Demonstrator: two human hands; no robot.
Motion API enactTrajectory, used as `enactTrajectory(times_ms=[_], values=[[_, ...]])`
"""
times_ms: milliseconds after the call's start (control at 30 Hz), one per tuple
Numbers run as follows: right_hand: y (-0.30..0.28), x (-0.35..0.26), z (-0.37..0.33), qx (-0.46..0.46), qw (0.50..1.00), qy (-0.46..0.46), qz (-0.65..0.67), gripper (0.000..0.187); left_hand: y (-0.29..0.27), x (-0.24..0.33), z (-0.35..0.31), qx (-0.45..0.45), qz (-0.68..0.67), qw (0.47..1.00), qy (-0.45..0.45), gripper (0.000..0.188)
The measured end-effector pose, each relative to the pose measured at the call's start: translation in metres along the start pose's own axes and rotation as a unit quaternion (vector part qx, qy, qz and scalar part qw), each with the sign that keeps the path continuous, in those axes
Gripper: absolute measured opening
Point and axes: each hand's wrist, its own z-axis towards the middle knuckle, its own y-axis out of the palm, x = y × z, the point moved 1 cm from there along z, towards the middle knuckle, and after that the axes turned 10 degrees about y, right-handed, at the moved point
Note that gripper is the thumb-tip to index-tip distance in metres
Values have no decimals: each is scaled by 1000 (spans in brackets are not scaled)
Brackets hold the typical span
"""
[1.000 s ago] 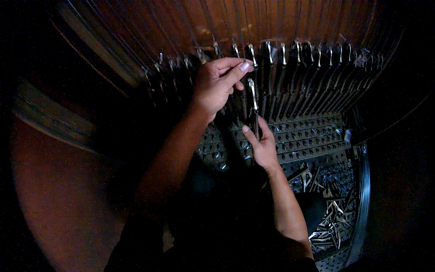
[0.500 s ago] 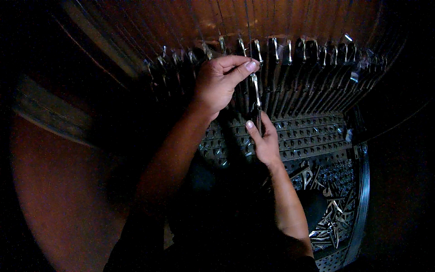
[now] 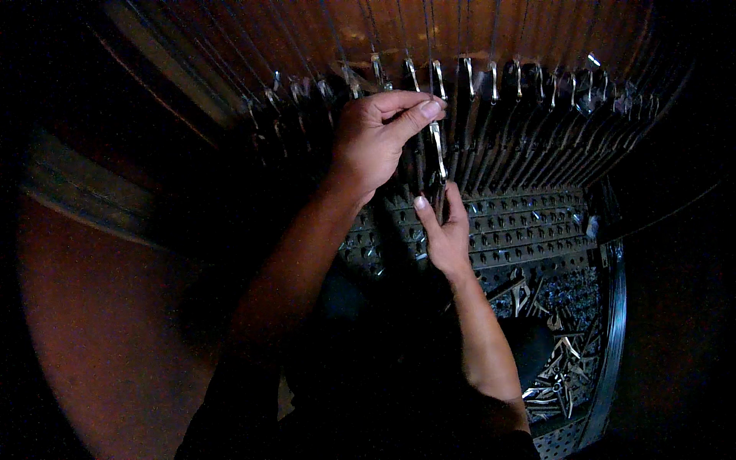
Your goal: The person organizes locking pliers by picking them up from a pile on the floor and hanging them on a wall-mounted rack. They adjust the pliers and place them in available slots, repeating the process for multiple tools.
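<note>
My left hand (image 3: 377, 138) is closed in a pinch at the upper end of a shiny slim metal clip (image 3: 438, 149). Its fingertips cover the join with the thin wire (image 3: 430, 46) that comes down from above. Below the clip hangs a dark strip (image 3: 440, 205), which runs between the thumb and forefinger of my right hand (image 3: 447, 239). That hand is closed round the strip, its other fingers mostly hidden behind. Similar metal clips (image 3: 470, 78) hang in a row on both sides, each with a dark strip beneath.
Behind the clips stands a brownish, wire-strung surface (image 3: 491, 31). Below runs a dark slatted rack (image 3: 529, 203) with rows of small pegs. At lower right, a pile of loose metal pieces (image 3: 566, 353) lies beside a curved dark rim (image 3: 613, 330). Much of the scene is dark.
The clip between my hands sits a touch further right in the picture. My right hand has come slightly up along the strip, and the left has shifted a little to the right.
</note>
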Motion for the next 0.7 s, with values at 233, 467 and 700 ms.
enactTrajectory(times_ms=[233, 467, 700], values=[[7, 0, 3, 47, 998, -17, -36, 35, 1, 4, -1, -12, -5, 1000, -23, 34], [13, -6, 0, 55, 997, -54, -16, 32, -2, 17, -8, -1, -8, 1000, -19, 35], [13, -9, -2, 53, 998, -41, -18, 30, 0, 23, -6, -12, 5, 1000, -26, 36]])
